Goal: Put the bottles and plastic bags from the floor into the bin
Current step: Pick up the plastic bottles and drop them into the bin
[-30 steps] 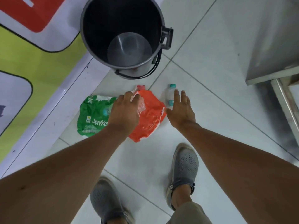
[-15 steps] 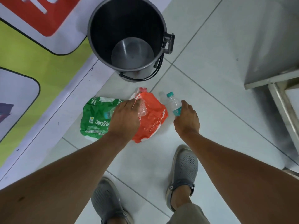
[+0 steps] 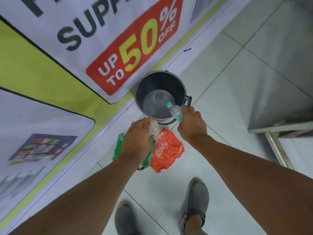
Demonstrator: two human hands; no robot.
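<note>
Half a second back the teal-capped bottle [image 3: 174, 110] lay on the tiles beside the orange bag; now it is off the floor, carried up to the middle of the frame with its cap poking over the near rim of the bin [image 3: 140, 85]. The right hand [image 3: 192, 127] is wrapped around its lower half, fingers closed on the body near the teal label, the neck free and pointing up-left into the bin's mouth. The left hand [image 3: 137, 141] has risen as well, closed round a clear crumpled bottle [image 3: 154, 129] of which only a glassy end shows past the knuckles; how firmly the fingers bear on it cannot be told.

Both bottles look empty and thin-walled, so they should weigh next to nothing and give under a squeeze. A light hold round the middle seems enough, and simply opening the hand over the bin should drop them in.

Just below the hands, in the centre of the frame, the orange plastic bag [image 3: 166, 151] lies on the white floor [image 3: 220, 99], and the green plastic bag [image 3: 118, 146] lies touching it on the left, largely hidden under the left wrist. These are limp film, likely slippery and shapeless; bunching a fistful probably works better than pinching an edge.

The bin appears empty, its pale bottom visible. It stands against the sale banner [image 3: 132, 60] filling the upper left, while grey shoes [image 3: 196, 200] show at the bottom edge.
</note>
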